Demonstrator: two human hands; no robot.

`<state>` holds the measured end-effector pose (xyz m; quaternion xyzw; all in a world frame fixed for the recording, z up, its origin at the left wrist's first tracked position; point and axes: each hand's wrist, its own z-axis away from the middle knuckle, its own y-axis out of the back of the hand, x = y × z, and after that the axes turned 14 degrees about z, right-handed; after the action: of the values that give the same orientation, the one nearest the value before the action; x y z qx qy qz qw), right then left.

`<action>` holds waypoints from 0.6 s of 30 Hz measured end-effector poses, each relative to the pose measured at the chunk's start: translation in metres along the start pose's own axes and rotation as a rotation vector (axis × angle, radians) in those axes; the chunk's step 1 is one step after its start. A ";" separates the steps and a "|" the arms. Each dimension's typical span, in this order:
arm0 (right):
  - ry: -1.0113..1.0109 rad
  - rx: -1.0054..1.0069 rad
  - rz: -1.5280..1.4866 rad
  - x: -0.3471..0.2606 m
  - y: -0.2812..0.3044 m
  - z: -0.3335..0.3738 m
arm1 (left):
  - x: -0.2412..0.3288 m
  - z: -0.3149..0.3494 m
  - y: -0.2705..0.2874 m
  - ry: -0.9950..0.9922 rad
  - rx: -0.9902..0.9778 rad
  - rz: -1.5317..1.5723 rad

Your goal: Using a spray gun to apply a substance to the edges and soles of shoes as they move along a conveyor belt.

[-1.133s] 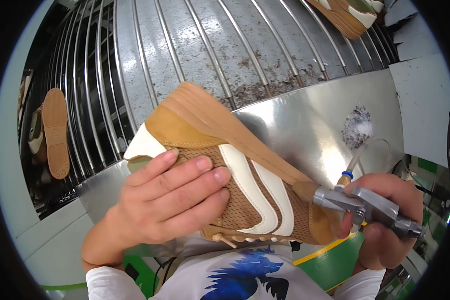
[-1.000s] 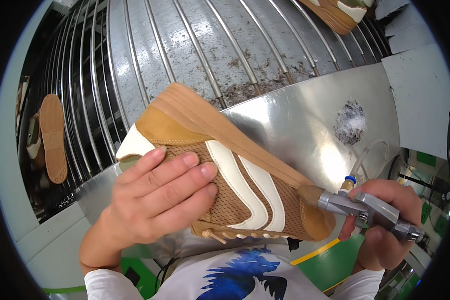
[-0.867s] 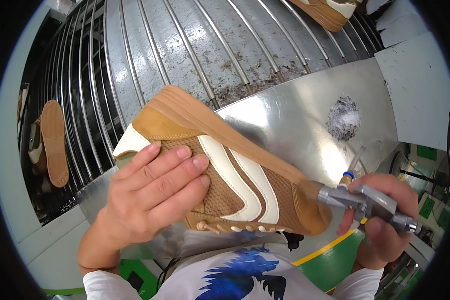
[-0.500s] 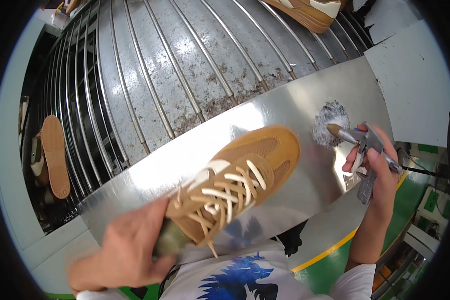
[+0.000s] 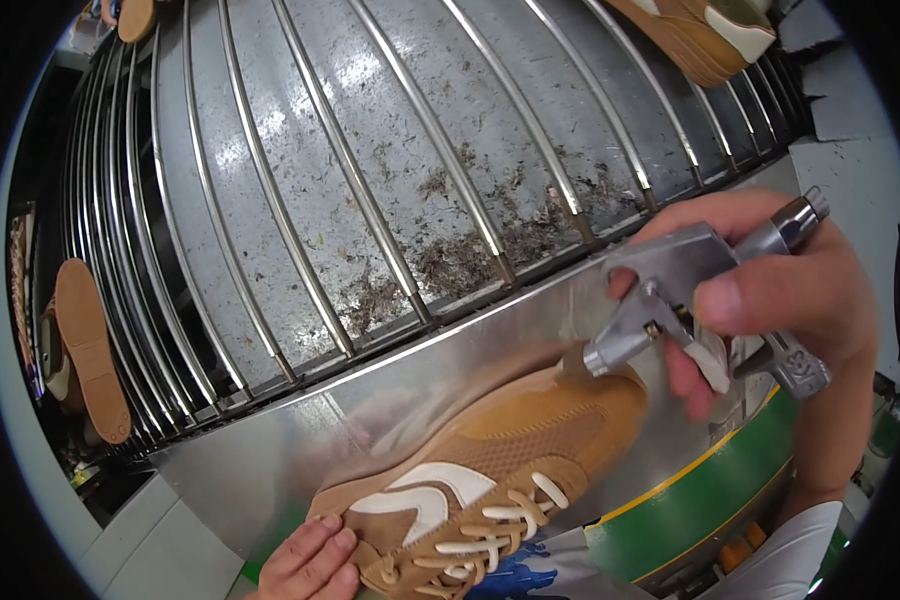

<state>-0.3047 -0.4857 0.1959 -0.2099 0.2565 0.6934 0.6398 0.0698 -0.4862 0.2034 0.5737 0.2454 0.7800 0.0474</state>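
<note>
My left hand (image 5: pixel 310 562) is closed on the heel end of a tan sneaker (image 5: pixel 515 430). The sneaker has white side stripes and cream and tan laces; it is tilted on its side, toe to the right. My right hand (image 5: pixel 780 290) is wrapped round a grey metal pistol-shaped gun (image 5: pixel 675 255) with a pale trigger. Its blurred brown brush-like tip (image 5: pixel 573 362) meets the toe, along the edge of the upper near the sole. Part of my left hand is cut off by the lower edge.
Beyond the metal ledge (image 5: pixel 230 425) runs a conveyor of metal rollers (image 5: pixel 410 70) over a tray (image 5: pixel 300 180) littered with dark debris. Another tan sneaker (image 5: pixel 705 45) lies at the far right. More shoes (image 5: pixel 90 360) sit at the left, one sole outward.
My right hand has brought the gun left from the grey fluffy patch on the ledge to the toe. The sneaker has been lowered and rolled, so its side now shows.
</note>
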 end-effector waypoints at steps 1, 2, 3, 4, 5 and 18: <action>-0.038 -0.022 0.012 -0.007 -0.002 -0.003 | -0.003 0.001 0.001 -0.010 -0.010 0.016; -0.048 -0.032 0.019 -0.010 -0.002 -0.008 | -0.005 0.000 0.001 0.000 -0.005 0.027; -0.064 -0.099 0.038 -0.012 -0.002 -0.012 | -0.007 0.000 0.001 -0.024 -0.003 0.022; -0.078 -0.167 0.057 -0.014 -0.003 -0.016 | -0.009 0.001 0.001 -0.048 -0.001 0.016; -0.085 -0.166 0.059 -0.014 -0.002 -0.018 | -0.012 -0.001 0.002 -0.067 -0.010 0.044; 0.038 0.106 -0.003 0.029 0.016 0.034 | -0.005 -0.003 -0.003 -0.063 -0.019 -0.013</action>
<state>-0.3217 -0.4427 0.2063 -0.1892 0.3045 0.6740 0.6460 0.0682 -0.4867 0.1974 0.5961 0.2402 0.7633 0.0657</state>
